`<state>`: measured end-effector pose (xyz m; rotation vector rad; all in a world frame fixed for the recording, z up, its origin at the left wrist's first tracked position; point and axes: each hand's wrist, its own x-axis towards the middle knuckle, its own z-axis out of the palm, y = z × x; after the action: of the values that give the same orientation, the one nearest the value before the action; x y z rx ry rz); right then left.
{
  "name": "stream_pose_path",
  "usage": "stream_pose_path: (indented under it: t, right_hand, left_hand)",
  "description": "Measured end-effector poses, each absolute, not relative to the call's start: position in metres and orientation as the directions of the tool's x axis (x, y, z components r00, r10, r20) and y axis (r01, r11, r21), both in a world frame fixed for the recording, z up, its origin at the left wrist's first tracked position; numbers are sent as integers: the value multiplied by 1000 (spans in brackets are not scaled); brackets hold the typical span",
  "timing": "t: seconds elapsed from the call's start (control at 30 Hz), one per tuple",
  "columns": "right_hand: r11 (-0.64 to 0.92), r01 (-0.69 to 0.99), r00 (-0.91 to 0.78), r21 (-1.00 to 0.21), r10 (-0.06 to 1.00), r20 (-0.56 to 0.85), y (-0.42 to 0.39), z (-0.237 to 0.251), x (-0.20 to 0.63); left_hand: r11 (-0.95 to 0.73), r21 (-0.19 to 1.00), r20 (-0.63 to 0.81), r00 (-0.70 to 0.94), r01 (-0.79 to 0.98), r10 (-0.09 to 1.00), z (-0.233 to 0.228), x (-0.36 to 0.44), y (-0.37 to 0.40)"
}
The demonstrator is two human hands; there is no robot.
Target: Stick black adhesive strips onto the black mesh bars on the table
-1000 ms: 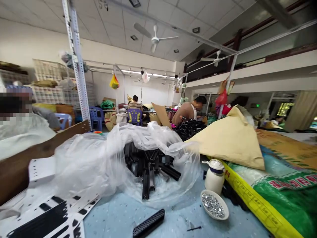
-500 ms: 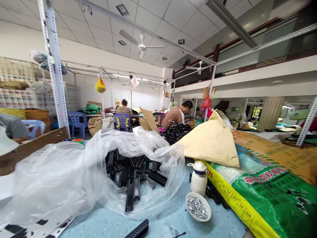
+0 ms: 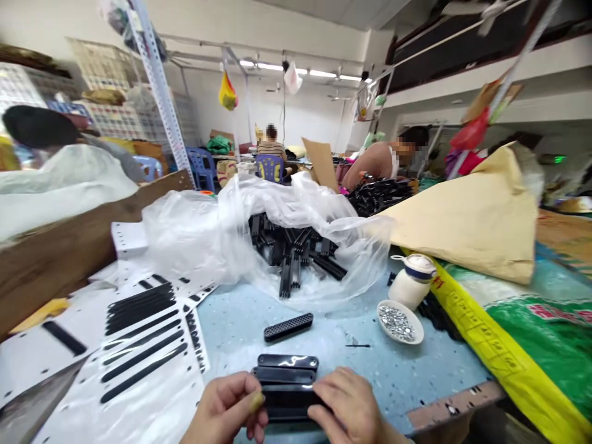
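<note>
My left hand (image 3: 231, 404) pinches the left end of a flat, glossy black plastic piece (image 3: 287, 398) low at the front of the table. My right hand (image 3: 346, 401) has its fingers closed around the right end. Just beyond, more oblong black pieces (image 3: 287, 361) lie side by side. A separate black piece with a dimpled pattern (image 3: 289, 327) rests farther up the blue tabletop (image 3: 222, 327). To the left, a white backing sheet (image 3: 152, 394) carries a row of long black strips (image 3: 141, 308).
A clear plastic bag (image 3: 194, 234) spills black parts (image 3: 291, 246) mid-table. At right stand a white bowl of shiny studs (image 3: 400, 322), a white jar (image 3: 411, 280) and a yellow-green sack (image 3: 499, 357). A thin dark tool (image 3: 357, 345) lies nearby. Several people sit beyond.
The view has tilted down and turned left, bringing the table front and the strip sheets into sight. Both my hands, unseen before, now show at the bottom holding a black piece.
</note>
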<state>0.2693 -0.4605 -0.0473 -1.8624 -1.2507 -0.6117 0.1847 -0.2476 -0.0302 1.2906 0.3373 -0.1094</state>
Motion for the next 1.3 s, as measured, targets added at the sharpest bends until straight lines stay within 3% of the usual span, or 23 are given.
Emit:
stream_pose_path:
  t: [0.23,0.3,0.37,0.47,0.57,0.63,0.77,0.97,1.13,1.23,1.3]
  right_hand:
    - [-139,886,430,-443,605,670,-469,-48,260]
    - [-155,862,470,-483,602,645,-473,-49,263]
    - [-207,811,555,-547,565,610,-479,-50,271]
    - [-296,624,759,-723,451,470,-486,-56,293]
    - [-290,340,903,-895,368,224,-483,-70,313]
    - [-261,212,930,-942,351,111,-476,-81,319]
    - [-262,190,913,-946,401,73,-459,-92,312]
    - [-314,375,874,-873,434,219,-458,-90,310]
    - [-403,506,847,-763,401,350,-456,-82,352]
    - [-410,536,826,-738,434,359,-444,-83,380]
    - [-401,543,813,-737,469,344,-435,-86,390]
  left_hand:
    - [284,922,-301,948,262,104,-36,177,-243]
    - [164,952,-285,943,259,169,-34,180,-237]
    - [9,975,-212,920,222,331,-35,184,-227]
    - [-106,982,-85,862,158,499,-45,194,-213]
    - [-88,984,-96,878,155,470,-62,201,-213]
    - [-107,980,-108,899,169,425,-70,203,-221]
    - [-210,958,-99,914,195,394,-73,198,-242]
    - [-184,946,-175,898,267,403,-79,195,-239]
    - [-446,851,-27,871,278,490,-77,228,-214]
    - [-584,772,31,903,251,429,-74,254,-210]
    - [-615,754,-5,937,233,349,-74,267,-211]
